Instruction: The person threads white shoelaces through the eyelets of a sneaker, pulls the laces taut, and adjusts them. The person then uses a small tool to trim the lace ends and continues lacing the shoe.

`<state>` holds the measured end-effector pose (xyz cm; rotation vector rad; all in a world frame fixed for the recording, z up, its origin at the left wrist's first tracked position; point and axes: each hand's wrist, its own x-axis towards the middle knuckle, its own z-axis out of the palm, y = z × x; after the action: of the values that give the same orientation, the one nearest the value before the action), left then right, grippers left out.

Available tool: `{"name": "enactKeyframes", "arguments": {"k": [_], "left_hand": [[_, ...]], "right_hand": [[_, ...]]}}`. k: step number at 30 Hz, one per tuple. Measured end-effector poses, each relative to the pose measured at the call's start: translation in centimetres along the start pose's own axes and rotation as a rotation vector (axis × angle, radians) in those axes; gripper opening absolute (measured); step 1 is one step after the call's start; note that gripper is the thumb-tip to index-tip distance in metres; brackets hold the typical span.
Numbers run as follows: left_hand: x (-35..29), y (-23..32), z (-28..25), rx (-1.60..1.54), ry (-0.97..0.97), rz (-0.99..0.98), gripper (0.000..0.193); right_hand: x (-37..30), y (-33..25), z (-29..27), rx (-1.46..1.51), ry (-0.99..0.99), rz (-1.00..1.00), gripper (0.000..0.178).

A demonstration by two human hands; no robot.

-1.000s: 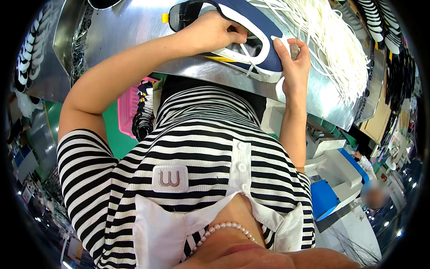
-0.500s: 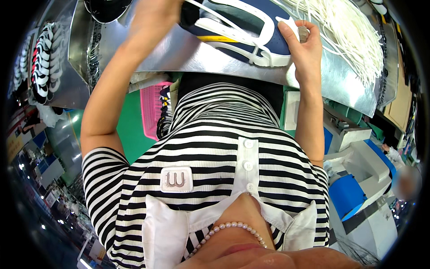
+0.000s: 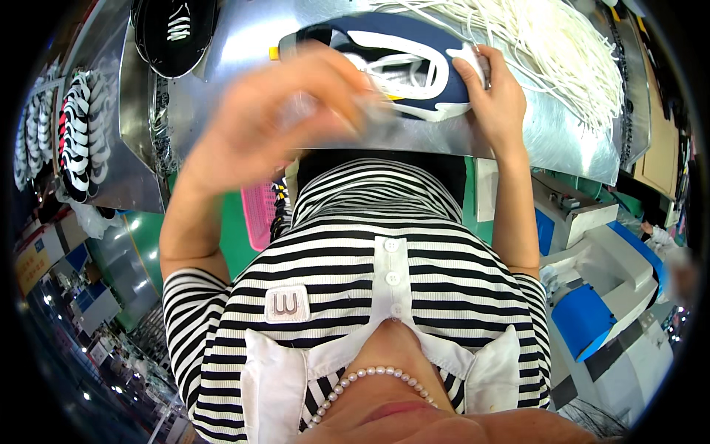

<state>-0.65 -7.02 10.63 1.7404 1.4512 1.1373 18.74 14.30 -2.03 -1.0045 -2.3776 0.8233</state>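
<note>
A navy and white shoe upper (image 3: 418, 28) lies on the metal worktable, its opening facing up with loops of white shoelace (image 3: 396, 72) in it. My right hand (image 3: 504, 100) pinches the upper's right end, with the thumb on the near side and the fingers round the white tip. In front of the upper's left end is my left hand (image 3: 296, 118), smeared by motion and covering part of that end. Whether its fingers hold anything cannot be made out.
A heap of loose white shoelaces (image 3: 551, 55) spreads over the right of the metal worktable (image 3: 244, 37). A black shoe upper with white lacing (image 3: 171, 44) sits at the far left. Shoe pieces hang in rows (image 3: 78, 140) beyond. Below the table edge stands a pink basket (image 3: 257, 214).
My left hand has swept from the far left toward me and rightward, in front of the upper. The lace stretched across the upper no longer shows taut. My right hand keeps its grip.
</note>
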Motion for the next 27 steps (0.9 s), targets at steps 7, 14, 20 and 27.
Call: {"name": "enactKeyframes", "arguments": {"k": [7, 14, 20, 27], "left_hand": [[7.3, -4.2, 5.7, 0.74, 0.61, 0.102, 0.014], [4.4, -4.9, 5.4, 0.505, 0.368, -0.149, 0.012], [1.6, -6.5, 3.5, -0.01, -0.014, -0.792, 0.041], [4.3, -8.3, 5.7, -0.383, 0.194, -0.987, 0.057]], "right_hand": [[-0.4, -2.9, -2.0, 0.697, -0.063, 0.026, 0.026], [-1.0, -3.8, 0.9, 1.114, -0.267, 0.262, 0.016], [-0.5, -4.3, 2.5, 0.979, -0.229, 0.303, 0.032], [-0.3, -4.3, 3.5, 0.561, -0.132, 0.268, 0.047]]}}
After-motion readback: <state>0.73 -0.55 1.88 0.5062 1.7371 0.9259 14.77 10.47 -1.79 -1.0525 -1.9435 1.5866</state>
